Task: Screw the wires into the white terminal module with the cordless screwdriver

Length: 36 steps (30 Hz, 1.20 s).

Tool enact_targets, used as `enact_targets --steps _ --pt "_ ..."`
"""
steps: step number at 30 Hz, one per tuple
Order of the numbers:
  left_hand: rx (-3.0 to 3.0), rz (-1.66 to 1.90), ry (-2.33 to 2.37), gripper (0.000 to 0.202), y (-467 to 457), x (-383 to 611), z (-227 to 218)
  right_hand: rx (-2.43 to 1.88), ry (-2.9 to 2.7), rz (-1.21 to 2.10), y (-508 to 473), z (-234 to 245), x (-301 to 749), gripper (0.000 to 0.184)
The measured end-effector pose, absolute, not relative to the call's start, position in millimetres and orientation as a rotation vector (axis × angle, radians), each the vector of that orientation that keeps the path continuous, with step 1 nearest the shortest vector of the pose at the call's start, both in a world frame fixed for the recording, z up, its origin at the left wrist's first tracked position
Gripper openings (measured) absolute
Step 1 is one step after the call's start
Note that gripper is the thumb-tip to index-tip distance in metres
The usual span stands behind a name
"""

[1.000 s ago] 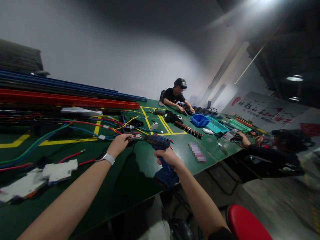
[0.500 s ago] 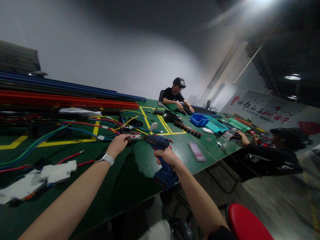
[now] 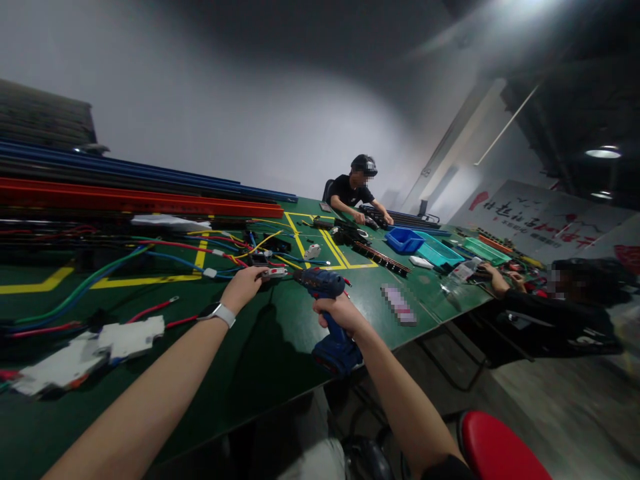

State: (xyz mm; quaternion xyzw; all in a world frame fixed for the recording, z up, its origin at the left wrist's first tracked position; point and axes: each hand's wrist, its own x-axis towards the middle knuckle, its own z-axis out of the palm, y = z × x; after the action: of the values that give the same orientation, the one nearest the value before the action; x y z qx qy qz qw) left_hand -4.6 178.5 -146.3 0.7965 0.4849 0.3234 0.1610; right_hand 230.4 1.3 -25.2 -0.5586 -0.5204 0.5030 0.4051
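My right hand (image 3: 341, 315) is wrapped round the grip of a blue cordless drill (image 3: 327, 283), whose nose points left. In my left hand (image 3: 244, 288), which wears a watch on its wrist, the fingers pinch a small white circuit breaker (image 3: 275, 272) with a red mark. The drill's tip is close to the breaker's right end; whether they touch I cannot tell. Red, blue and yellow wires (image 3: 235, 257) lie behind my left hand. Another white breaker (image 3: 312, 251) stands just beyond the drill.
White breakers with red leads (image 3: 131, 338) lie at left on the green table (image 3: 260, 373). Orange and blue rails (image 3: 150, 200) run along the back. Blue (image 3: 404, 241) and teal bins (image 3: 440, 252) stand right of centre. Two co-workers sit farther off. A red stool (image 3: 500, 447) is at lower right.
The whole view has shifted slightly, so things appear a little farther right. Both hands keep their holds on the breaker and the drill, with little change between them.
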Motion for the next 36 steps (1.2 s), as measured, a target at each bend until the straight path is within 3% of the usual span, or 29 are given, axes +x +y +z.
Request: enact_targets --steps 36 --pt "2.204 0.937 1.354 0.044 181.3 -2.2 -145.7 -1.512 -1.287 1.268 -0.3 -19.5 227.9 0.014"
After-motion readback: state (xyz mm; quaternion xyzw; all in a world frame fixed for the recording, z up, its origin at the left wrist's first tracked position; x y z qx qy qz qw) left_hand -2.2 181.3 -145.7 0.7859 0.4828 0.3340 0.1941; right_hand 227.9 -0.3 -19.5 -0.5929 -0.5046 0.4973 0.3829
